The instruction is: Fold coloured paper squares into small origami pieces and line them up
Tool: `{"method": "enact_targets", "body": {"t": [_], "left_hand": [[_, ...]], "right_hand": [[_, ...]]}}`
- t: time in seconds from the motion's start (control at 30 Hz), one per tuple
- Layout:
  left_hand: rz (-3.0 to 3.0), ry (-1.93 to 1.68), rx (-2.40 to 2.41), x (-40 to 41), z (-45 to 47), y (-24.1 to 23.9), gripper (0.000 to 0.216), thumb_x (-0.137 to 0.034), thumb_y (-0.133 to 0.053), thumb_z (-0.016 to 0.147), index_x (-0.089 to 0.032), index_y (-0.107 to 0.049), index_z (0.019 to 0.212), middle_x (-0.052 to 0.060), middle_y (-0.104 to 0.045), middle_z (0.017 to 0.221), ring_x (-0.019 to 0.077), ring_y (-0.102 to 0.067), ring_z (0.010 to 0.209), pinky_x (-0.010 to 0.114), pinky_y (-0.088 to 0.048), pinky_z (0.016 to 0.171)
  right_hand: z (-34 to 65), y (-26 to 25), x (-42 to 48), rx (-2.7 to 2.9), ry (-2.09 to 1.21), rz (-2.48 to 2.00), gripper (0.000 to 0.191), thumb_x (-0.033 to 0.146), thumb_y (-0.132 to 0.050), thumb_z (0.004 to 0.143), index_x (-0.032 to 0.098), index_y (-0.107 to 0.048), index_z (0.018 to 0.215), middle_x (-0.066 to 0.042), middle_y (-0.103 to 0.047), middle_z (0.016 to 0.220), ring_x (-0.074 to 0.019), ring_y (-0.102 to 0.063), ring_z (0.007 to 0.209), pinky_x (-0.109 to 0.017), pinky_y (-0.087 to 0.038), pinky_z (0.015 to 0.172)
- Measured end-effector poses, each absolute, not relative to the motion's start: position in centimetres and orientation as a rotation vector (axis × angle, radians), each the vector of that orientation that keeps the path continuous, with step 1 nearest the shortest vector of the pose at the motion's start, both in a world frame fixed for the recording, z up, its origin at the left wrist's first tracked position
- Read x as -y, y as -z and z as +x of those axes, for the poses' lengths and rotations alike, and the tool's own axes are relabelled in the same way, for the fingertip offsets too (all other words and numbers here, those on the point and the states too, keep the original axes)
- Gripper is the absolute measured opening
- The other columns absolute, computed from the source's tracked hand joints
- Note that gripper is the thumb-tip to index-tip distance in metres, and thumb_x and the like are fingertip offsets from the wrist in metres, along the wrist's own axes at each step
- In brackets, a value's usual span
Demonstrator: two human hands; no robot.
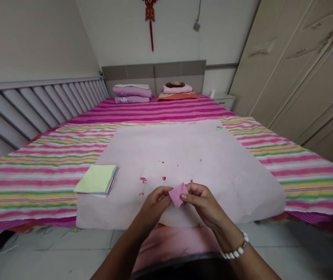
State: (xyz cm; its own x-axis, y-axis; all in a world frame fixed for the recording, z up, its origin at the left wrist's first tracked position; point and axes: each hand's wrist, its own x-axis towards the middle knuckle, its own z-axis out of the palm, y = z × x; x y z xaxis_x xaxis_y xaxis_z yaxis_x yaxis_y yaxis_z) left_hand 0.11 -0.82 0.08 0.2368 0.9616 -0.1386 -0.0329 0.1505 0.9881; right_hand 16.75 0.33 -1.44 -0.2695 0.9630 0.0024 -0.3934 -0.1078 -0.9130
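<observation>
A small folded piece of pink paper (177, 194) is held between both hands over the near edge of a large pale pink sheet (184, 155) spread on the bed. My left hand (154, 203) pinches its left side with fingers closed. My right hand (203, 201), with a white bead bracelet at the wrist, pinches its right side, thumb on top. A stack of coloured paper squares (97, 180), pale yellow-green on top, lies on the sheet to the left of my hands.
The bed has a striped pink, green and yellow cover (37, 163). Small red scraps (143, 179) dot the sheet. Folded bedding (131, 93) and pillows (178, 91) sit at the headboard. A wardrobe (300, 70) stands at right, tiled floor (52, 249) below.
</observation>
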Motion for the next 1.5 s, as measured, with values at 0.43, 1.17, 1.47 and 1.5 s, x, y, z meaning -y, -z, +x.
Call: {"method": "enact_targets", "body": {"t": [0.43,1.17,1.47,1.5], "left_hand": [[1.329,-0.977,-1.059,0.1,-0.4,-1.1,0.021,-0.033,-0.068,0.073,-0.015,-0.074,0.080,0.001,-0.060,0.056,0.0127,-0.054,0.055,0.024,-0.044,0.054],[1.214,-1.137,-0.997,0.2,-0.1,-0.6,0.014,-0.024,-0.063,0.076,-0.016,-0.075,0.076,0.002,-0.065,0.062,0.0123,-0.055,0.060,0.024,-0.043,0.059],[1.395,-1.197,-1.117,0.7,0.5,-0.8,0.013,-0.023,-0.076,0.065,-0.016,-0.070,0.073,0.002,-0.067,0.066,0.0124,-0.058,0.060,0.024,-0.046,0.058],[1.411,-1.206,-1.146,0.8,0.4,-0.6,0.015,-0.023,-0.076,0.064,-0.015,-0.071,0.075,0.001,-0.066,0.065,0.0115,-0.056,0.059,0.023,-0.045,0.057]], "right_hand": [[16.2,0.6,0.2,0.985,-1.610,-0.910,0.022,0.031,-0.082,0.058,0.014,-0.069,0.063,-0.001,-0.066,0.051,-0.0093,-0.057,0.040,-0.019,-0.041,0.044],[16.2,0.3,0.5,0.849,-1.664,-0.705,0.018,0.021,-0.063,0.069,0.014,-0.076,0.079,-0.006,-0.070,0.060,-0.0147,-0.062,0.055,-0.027,-0.048,0.057],[16.0,0.5,0.3,0.987,-1.459,-0.887,0.025,0.025,-0.081,0.061,0.017,-0.072,0.084,0.001,-0.065,0.055,-0.0120,-0.056,0.051,-0.025,-0.044,0.053],[16.0,0.5,0.3,1.004,-1.431,-0.894,0.028,0.025,-0.081,0.062,0.018,-0.072,0.087,0.001,-0.065,0.057,-0.0121,-0.057,0.052,-0.025,-0.044,0.053]]}}
